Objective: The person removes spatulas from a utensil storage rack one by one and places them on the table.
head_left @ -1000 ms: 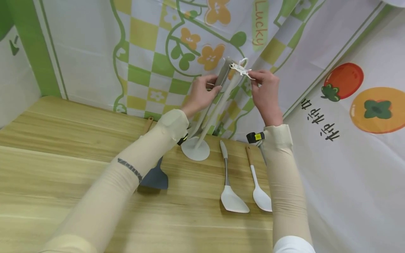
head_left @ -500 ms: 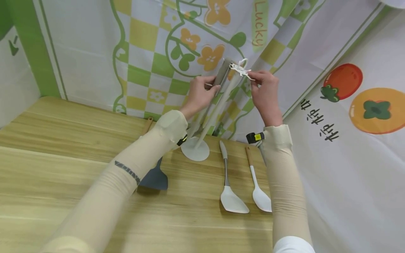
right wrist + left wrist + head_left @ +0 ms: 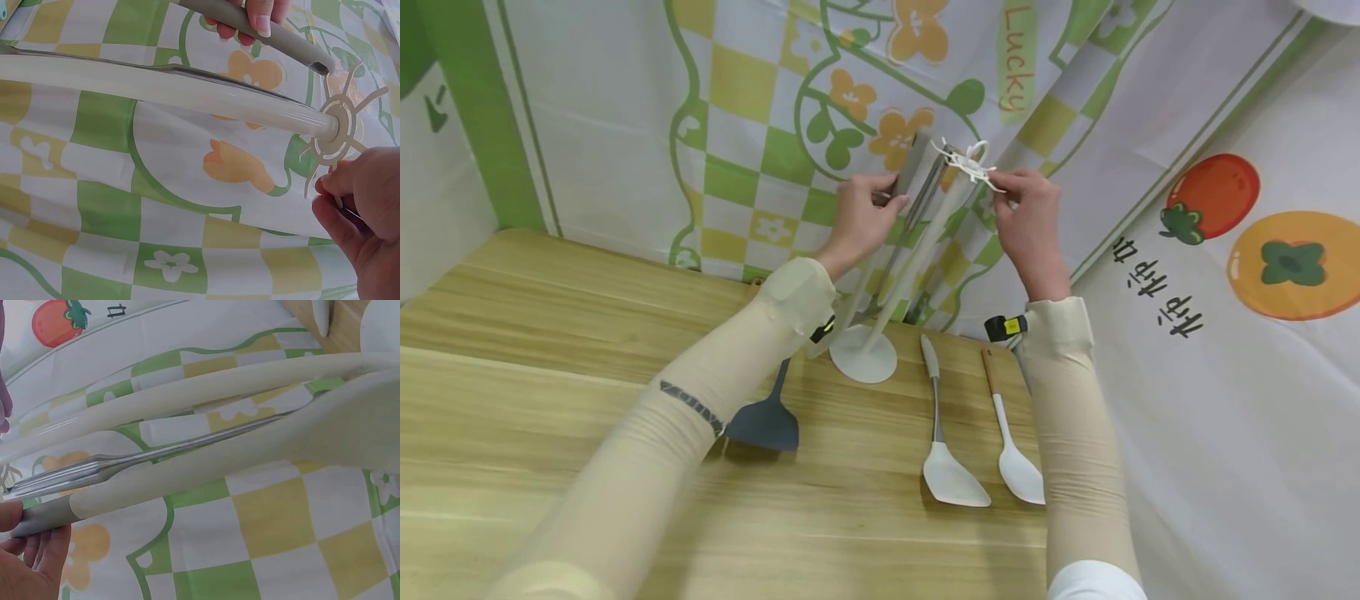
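Note:
My left hand (image 3: 861, 215) grips the grey handle end of a cream utensil (image 3: 144, 487). Its broad head runs out of the left wrist view, so a spoon or turner cannot be told apart. The white utensil stand (image 3: 917, 258) leans beside it, with a ring of hooks (image 3: 337, 128) on top. My right hand (image 3: 1032, 217) pinches one hook between thumb and finger. A utensil with a metal handle (image 3: 181, 449) hangs at the stand, between the pole and the cream utensil. In the right wrist view, the grey handle's holed end (image 3: 319, 65) lies close to a hook tip; contact is unclear.
On the wooden table (image 3: 550, 350) lie a dark grey turner (image 3: 767, 423), a white turner (image 3: 951, 475) with a metal shaft, and a white spoon (image 3: 1018, 468) with a wooden handle. A patterned cloth (image 3: 737, 150) hangs right behind the stand.
My left hand has shifted slightly left with the cream utensil, widening the gap between its handle and the metal handle. My right hand stays at the hook.

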Demonstrator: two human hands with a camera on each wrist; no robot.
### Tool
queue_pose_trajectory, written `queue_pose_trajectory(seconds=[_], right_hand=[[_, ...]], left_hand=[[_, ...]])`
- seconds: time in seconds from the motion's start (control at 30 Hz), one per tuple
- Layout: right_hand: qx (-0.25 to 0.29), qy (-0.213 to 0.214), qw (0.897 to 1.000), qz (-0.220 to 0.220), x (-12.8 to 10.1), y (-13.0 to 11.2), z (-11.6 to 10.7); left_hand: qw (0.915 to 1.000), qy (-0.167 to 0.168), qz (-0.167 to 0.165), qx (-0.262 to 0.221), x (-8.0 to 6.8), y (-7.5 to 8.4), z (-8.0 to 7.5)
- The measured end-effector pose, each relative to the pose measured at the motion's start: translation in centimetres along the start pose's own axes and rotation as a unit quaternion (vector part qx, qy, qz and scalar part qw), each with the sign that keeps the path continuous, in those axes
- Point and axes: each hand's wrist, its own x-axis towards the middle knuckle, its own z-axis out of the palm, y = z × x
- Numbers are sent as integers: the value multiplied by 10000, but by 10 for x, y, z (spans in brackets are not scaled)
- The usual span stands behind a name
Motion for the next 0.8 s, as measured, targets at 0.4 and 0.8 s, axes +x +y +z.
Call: queue_pose_trajectory(seconds=[0.4, 0.8], right_hand=[[182, -209, 9996, 26, -5, -1, -4], [81, -227, 9997, -17, -5, -2, -5]], left_hand=[[9999, 103, 60, -120, -2, 3, -9], [9998, 134, 149, -90, -5, 4, -24]])
